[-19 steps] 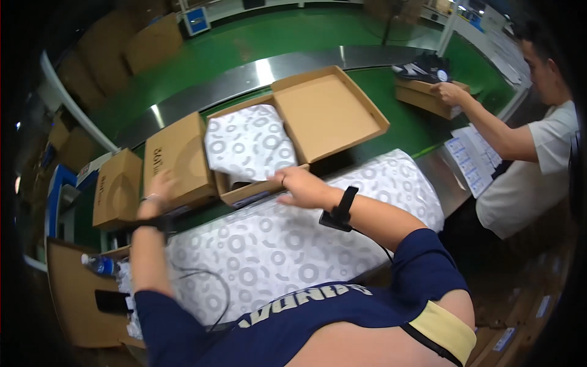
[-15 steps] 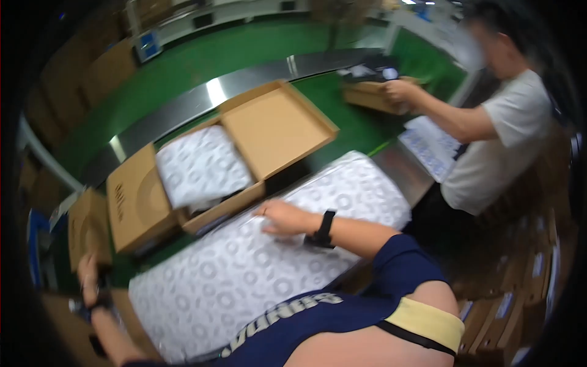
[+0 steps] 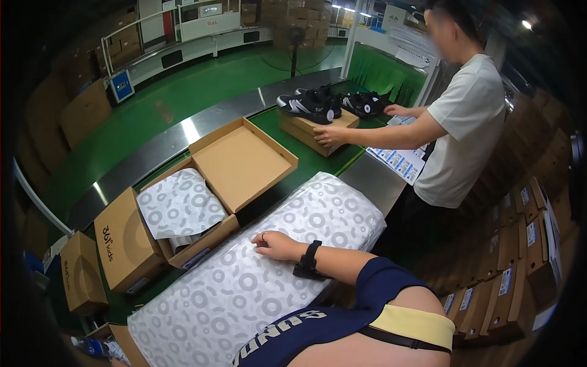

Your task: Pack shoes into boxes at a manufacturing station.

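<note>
My right hand [image 3: 278, 246], a black watch on its wrist, rests on a large stack of white wrapping paper [image 3: 244, 300] with grey rings. Its fingers are curled; whether they pinch a sheet's edge is hidden. My left hand is out of sight past the lower left edge. Just beyond the stack lies an open brown shoebox [image 3: 211, 237]. Its lid [image 3: 244, 162] is folded back to the right, and patterned tissue paper [image 3: 181, 202] covers the contents.
Left of it on the green belt sit a closed shoebox [image 3: 125, 241] and a smaller one [image 3: 82, 275]. A carton [image 3: 125, 348] holds small items at lower left. On the right, a co-worker [image 3: 468, 134] touches a box [image 3: 315, 136] bearing black shoes [image 3: 306, 107]. Stacked shoeboxes [image 3: 507, 293] stand lower right.
My left hand has left the small shoebox and dropped out of view. The right hand stays on the paper stack. The co-worker's box now rests on the belt, one hand reaching for shoes behind it.
</note>
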A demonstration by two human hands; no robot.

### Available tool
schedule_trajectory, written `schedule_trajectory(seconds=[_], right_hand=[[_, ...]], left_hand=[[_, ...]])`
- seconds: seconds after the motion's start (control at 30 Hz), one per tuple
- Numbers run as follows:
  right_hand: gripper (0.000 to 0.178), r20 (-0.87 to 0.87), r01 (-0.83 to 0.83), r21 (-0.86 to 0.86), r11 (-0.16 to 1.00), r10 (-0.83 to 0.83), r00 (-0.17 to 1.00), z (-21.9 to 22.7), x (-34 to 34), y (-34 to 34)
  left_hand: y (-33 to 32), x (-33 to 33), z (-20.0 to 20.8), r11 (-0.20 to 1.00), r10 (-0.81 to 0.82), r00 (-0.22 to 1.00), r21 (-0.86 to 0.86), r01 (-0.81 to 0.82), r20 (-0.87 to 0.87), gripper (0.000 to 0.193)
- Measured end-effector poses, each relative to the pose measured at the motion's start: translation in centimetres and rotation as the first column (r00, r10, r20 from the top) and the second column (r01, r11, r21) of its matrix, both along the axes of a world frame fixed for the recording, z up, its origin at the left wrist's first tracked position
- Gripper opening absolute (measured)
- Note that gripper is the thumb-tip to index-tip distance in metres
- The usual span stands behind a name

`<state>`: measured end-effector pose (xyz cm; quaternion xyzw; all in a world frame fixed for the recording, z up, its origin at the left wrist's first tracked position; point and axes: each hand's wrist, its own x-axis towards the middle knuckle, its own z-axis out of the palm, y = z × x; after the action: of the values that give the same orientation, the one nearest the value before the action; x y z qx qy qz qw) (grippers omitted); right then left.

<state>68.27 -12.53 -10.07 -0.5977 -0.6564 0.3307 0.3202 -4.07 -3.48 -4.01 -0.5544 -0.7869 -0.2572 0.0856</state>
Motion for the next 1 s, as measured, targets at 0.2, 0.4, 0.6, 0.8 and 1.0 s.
schedule_trajectory(seconds=[0.2, 0.4, 0.6, 0.8, 1.0], right_hand=[[0.030, 0.205, 0.033, 0.038, 0.999, -0.040, 0.978, 1.2, 2.8, 1.2], [0.034, 0.548, 0.103, -0.042, 0.994, -0.063, 0.834, 1.6, 5.6, 8.0], [0.096, -0.049, 0.033, 0.116, 0.993, -0.027, 0.998, 2.6, 3.9, 10.0], [0.082, 0.643, -0.230, -0.118, 0.966, 0.251, 0.724, 6.9, -1.6, 10.0], [0.076, 0.215, 0.117, 0.208, 0.971, -0.162, 0.963, 0.1, -0.9, 12.0]], left_hand=[[-0.5, -1.5, -0.5, 0.989, 0.131, 0.991, 0.069, -0.132, 0.022, 0.034], [8.3, 30.6, 4.3, 0.826, -0.414, 0.722, -0.105, 0.554, 0.554, 0.027], [7.1, 42.7, -6.1, 0.872, -0.391, 0.213, 0.286, 0.397, 0.896, 0.081], [9.9, 40.8, -5.9, 0.720, -0.041, -0.126, 0.117, 0.684, 0.991, 0.068], [11.7, 41.2, -12.6, 0.770, -0.453, 0.289, 0.206, 0.604, 0.843, 0.049]])
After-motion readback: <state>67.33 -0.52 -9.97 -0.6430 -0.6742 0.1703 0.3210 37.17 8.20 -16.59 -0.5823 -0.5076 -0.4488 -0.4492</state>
